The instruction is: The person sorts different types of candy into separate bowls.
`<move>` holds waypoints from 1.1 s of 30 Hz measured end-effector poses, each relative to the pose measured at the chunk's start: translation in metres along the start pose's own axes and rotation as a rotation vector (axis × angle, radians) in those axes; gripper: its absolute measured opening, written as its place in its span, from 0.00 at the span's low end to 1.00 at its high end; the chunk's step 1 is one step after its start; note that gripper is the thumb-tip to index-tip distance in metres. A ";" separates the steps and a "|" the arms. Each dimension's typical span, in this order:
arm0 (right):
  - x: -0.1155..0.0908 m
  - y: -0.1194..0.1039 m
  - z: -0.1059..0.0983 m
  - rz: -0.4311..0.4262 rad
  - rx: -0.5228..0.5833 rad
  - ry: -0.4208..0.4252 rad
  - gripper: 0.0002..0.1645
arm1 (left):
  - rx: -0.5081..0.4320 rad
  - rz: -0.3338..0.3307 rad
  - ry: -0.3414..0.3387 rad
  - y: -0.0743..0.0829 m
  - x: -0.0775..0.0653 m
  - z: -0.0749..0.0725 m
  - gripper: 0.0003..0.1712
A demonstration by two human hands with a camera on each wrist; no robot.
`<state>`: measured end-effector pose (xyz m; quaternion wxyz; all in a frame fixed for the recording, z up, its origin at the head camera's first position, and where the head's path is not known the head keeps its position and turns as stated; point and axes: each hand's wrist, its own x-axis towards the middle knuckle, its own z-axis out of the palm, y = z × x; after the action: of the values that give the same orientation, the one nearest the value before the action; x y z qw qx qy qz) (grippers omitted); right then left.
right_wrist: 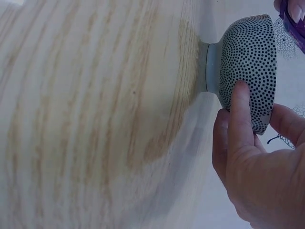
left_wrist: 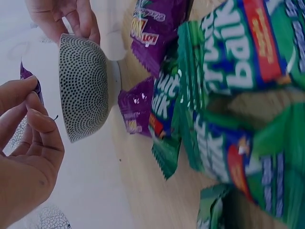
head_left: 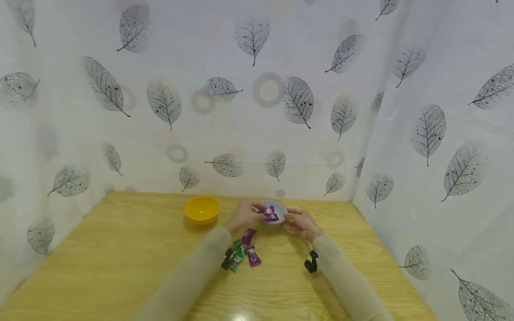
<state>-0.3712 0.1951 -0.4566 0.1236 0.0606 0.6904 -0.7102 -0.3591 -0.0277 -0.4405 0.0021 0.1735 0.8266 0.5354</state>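
One small purple foil-look packet [left_wrist: 25,73] is pinched between thumb and fingertips of the left hand [head_left: 246,216], the grip being narrow, and is held above the opening of one small round bowl with dark dots on a pale outside [right_wrist: 248,62]. Whether a second purple packet is seen within the bowl's outline cannot be told, as the purple shapes there run together. The bowl is placed between the two hands, on its foot on one wood-grain table [head_left: 337,267]. By the right hand [head_left: 302,223] its near side is gripped, with the thumb at the rim and the fingers set against the dotted outer wall.

Just below the left hand, on the person's side, two more purple packets [head_left: 253,256] are seen on the table. With them lie green packets with white lettering [left_wrist: 238,45]; at least three can be counted, but they overlap, so the full number cannot be told. To the left of the left hand, one round yellow bowl [head_left: 202,210] is set. Two cream sleeves [head_left: 345,272] are worn, and two black wrist devices [head_left: 311,261] are seen, one by each forearm. Behind the hands, a white sheet printed with grey leaves [head_left: 225,133] is hung.
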 end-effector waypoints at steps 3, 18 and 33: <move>0.001 0.000 0.000 0.002 -0.007 -0.002 0.30 | -0.014 0.005 0.013 -0.001 0.002 0.004 0.18; -0.001 -0.002 0.001 0.007 -0.012 -0.015 0.30 | -0.127 -0.017 0.072 -0.009 -0.001 0.003 0.17; 0.000 -0.003 -0.001 0.002 -0.041 -0.013 0.30 | -0.046 -0.031 -0.017 -0.007 -0.014 -0.028 0.15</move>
<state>-0.3717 0.1963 -0.4537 0.1300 0.0544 0.7038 -0.6963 -0.3534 -0.0588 -0.4375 0.0214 0.1652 0.8166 0.5526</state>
